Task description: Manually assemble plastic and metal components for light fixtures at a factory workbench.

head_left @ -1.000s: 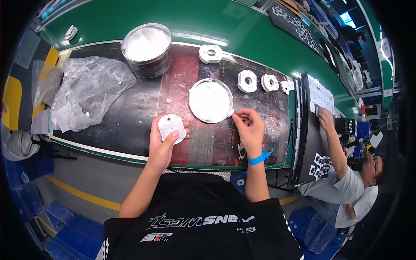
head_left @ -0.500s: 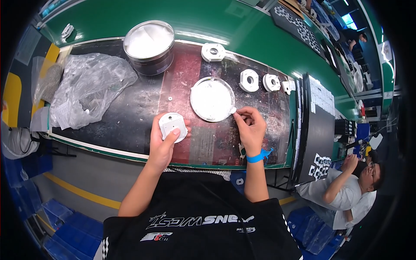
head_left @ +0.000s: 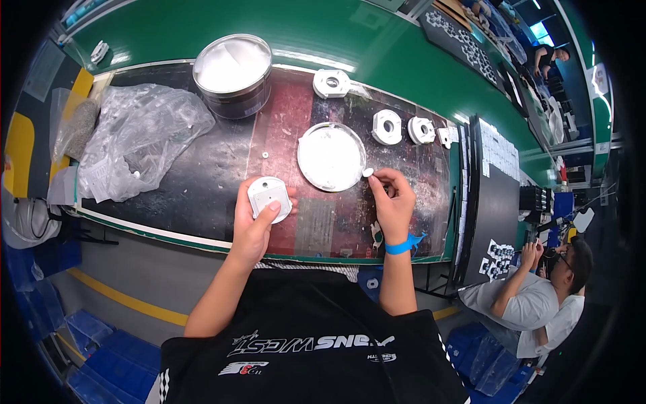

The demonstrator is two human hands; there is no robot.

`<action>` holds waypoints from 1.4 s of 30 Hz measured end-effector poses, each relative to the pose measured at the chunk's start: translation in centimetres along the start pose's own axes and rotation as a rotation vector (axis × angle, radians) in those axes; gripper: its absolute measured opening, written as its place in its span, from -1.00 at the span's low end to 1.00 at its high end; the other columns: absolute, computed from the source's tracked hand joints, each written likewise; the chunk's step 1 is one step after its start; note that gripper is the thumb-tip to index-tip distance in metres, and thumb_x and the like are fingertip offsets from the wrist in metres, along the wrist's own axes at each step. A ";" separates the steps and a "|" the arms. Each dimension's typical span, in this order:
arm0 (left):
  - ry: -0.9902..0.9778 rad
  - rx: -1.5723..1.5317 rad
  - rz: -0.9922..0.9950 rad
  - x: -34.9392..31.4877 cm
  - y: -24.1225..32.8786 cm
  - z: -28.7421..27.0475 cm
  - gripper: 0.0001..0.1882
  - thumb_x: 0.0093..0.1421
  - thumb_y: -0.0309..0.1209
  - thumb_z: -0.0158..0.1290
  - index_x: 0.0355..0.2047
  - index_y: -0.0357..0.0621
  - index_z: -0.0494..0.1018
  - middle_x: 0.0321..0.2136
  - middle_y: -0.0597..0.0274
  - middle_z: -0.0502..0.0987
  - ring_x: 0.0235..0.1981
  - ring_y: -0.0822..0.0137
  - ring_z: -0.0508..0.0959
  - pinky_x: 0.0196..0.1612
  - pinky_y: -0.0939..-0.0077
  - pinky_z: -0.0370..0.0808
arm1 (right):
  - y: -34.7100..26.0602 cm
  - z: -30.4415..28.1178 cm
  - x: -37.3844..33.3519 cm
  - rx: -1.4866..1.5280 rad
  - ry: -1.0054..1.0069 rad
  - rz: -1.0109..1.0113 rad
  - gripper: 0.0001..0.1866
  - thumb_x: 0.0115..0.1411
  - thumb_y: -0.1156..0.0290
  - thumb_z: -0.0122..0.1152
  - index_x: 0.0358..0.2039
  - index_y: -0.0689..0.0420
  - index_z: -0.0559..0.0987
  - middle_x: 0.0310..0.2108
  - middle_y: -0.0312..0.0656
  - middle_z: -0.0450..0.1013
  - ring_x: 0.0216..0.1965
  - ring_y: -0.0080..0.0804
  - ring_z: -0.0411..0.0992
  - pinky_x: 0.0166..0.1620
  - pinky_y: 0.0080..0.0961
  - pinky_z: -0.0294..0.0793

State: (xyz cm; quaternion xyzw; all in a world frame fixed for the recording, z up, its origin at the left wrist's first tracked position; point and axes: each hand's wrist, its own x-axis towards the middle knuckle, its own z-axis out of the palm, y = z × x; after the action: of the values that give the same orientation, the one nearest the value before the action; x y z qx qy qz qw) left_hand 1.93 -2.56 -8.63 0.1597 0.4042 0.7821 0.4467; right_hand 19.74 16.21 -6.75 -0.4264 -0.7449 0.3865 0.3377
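Observation:
My left hand (head_left: 250, 222) grips a flat white rounded housing part (head_left: 270, 195) above the bench's front edge, thumb pressed on its face. The part has a dark hole near its top. Between the thumb and forefinger of my right hand (head_left: 394, 202), which wears a blue wristband (head_left: 402, 245), is a small round white piece (head_left: 368, 172). That piece sits just beside the right rim of a round shallow dish (head_left: 304, 170), whose inside is coated white. A tiny white ring (head_left: 265, 155) lies on the bench left of the dish.
Behind the dish stands a metal tin (head_left: 235, 106) with white contents. White ring-shaped housings (head_left: 387, 127) line the back right. A clear plastic bag (head_left: 145, 135) covers the left of the bench (head_left: 222, 168). Stacked black boards (head_left: 494, 195) stand at the right, with a co-worker (head_left: 525, 289) beyond.
My right hand has drawn slightly right with the small white piece, which now shows its round face apart from the dish rim. My left hand keeps its hold on the housing part.

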 end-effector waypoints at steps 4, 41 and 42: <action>-0.003 0.004 0.002 0.1 -0.1 -0.1 -0.54 0.28 -0.42 0.05 0.11 -0.16 0.13 -0.10 -0.11 0.52 -0.13 0.19 0.60 -0.04 0.26 0.57 | 0.5 -0.4 0.2 0.172 -0.039 0.087 -0.87 0.17 0.61 0.29 -0.25 0.30 0.58 -0.34 -0.27 0.54 -0.31 -0.62 0.45 -0.22 -0.66 0.44; -0.202 -0.013 -0.315 -2.3 1.0 8.0 -0.57 0.33 -0.49 -0.03 0.14 -0.24 0.12 -0.06 0.03 0.45 -0.10 0.31 0.56 -0.05 0.38 0.59 | -6.1 0.2 -4.2 1.135 -0.267 0.405 -0.81 0.27 0.55 0.20 -0.13 0.17 0.43 -0.23 -0.07 0.58 -0.37 -0.56 0.52 -0.39 -0.69 0.50; -0.202 -0.012 -0.316 -2.4 0.9 8.1 -0.57 0.33 -0.49 -0.03 0.14 -0.24 0.12 -0.06 0.03 0.45 -0.10 0.31 0.56 -0.05 0.38 0.59 | -6.1 0.2 -4.2 1.124 -0.258 0.385 -0.82 0.27 0.55 0.20 -0.14 0.18 0.43 -0.22 -0.06 0.58 -0.36 -0.56 0.53 -0.40 -0.70 0.50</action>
State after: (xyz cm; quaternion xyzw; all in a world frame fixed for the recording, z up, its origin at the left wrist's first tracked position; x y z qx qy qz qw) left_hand 7.64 -0.80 -2.61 0.1693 0.3724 0.6846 0.6033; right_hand 19.02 10.33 -2.33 -0.2596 -0.3713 0.8233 0.3419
